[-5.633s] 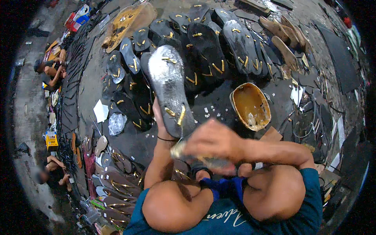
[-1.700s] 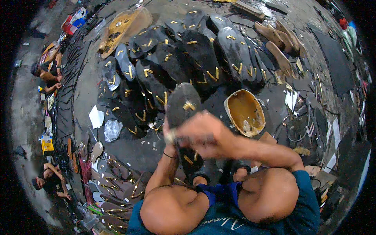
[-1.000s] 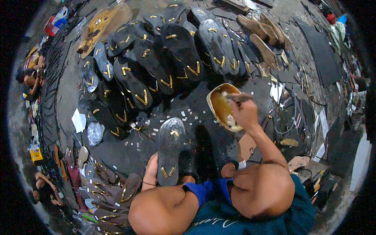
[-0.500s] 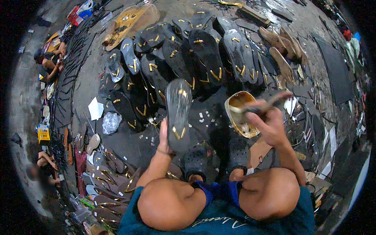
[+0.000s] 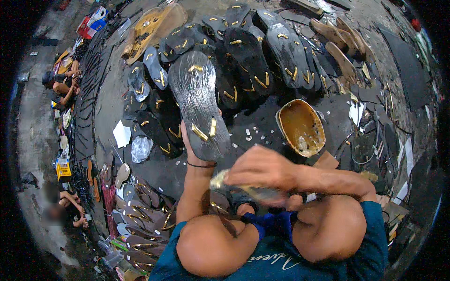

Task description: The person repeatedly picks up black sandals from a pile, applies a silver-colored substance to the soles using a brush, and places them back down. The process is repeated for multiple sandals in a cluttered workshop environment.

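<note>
While held by the left hand, the sole points away lengthwise.

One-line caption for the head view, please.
Seated person's left hand holds up a glossy black sandal sole; right hand grips a brush.

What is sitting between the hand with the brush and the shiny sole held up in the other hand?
Nothing visible. The right hand holds its brush just below the sole, which the left hand grips at its near end. Only open air lies between them; the glue bowl sits off to the right.
</note>
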Available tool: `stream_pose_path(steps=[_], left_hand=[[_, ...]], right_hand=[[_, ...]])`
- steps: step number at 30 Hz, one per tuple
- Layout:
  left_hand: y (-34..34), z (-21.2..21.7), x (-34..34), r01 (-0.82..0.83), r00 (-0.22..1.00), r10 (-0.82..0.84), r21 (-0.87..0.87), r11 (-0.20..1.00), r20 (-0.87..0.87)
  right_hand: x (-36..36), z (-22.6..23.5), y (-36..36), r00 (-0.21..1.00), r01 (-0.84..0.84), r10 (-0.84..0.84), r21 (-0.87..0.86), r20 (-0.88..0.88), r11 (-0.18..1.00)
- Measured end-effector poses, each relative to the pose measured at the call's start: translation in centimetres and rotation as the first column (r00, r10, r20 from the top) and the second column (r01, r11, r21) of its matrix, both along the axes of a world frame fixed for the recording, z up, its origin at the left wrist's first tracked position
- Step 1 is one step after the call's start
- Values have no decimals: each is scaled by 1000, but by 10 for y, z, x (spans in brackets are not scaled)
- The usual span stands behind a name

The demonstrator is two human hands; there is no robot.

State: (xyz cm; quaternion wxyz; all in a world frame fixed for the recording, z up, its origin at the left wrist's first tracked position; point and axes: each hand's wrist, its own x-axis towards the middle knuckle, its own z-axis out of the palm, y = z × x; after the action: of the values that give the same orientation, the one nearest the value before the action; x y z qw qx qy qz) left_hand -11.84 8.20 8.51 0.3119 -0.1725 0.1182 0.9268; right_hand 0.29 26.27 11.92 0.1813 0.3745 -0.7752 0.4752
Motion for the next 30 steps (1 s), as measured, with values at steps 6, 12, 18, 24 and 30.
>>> stream_pose_path(steps=[6, 12, 18, 24, 30], left_hand=[[17, -12, 3, -15, 961, -44, -213, 977, -273], [22, -10, 40, 3, 881, -256, -538, 843, -397], [30, 21, 15, 204, 945, -241, -179, 962, -219], [23, 18, 10, 169, 963, -185, -96, 981, -196], [38, 33, -50, 26, 938, -86, -180, 983, -336]], right_hand=[[-11, 3, 9, 965, 135, -87, -183, 248, 974], [-60, 17, 23, 934, 332, -323, 36, -153, 942], [-5, 21, -1, 944, 248, -206, 141, -257, 958], [-28, 26, 10, 979, 202, -201, 28, -35, 979], [12, -3, 24, 932, 95, -119, 85, 342, 992]])
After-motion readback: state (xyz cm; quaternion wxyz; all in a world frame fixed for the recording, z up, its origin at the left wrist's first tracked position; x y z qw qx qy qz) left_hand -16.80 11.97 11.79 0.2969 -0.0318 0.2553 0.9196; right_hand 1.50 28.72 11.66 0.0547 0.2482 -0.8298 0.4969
